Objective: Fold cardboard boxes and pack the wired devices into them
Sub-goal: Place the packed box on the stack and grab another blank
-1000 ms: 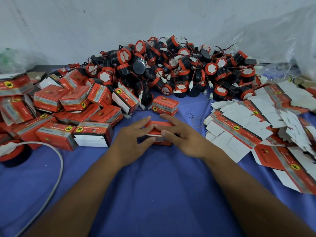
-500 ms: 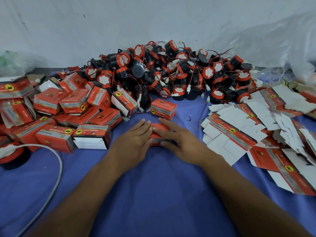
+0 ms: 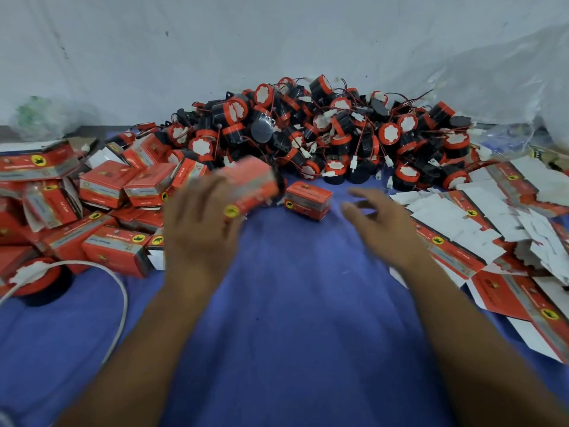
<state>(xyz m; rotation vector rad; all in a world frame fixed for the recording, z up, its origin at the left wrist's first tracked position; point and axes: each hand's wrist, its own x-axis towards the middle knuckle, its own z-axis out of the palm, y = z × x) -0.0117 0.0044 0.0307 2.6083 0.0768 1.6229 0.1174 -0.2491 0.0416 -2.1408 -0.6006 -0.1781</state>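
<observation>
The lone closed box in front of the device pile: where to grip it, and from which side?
Take the lone box from above, thumb on its near long face and fingers on the far one. It lies flat with free cloth in front and to its right, while the device pile crowds close behind. The open right hand is nearest; the left hand holds a blurred box.
</observation>
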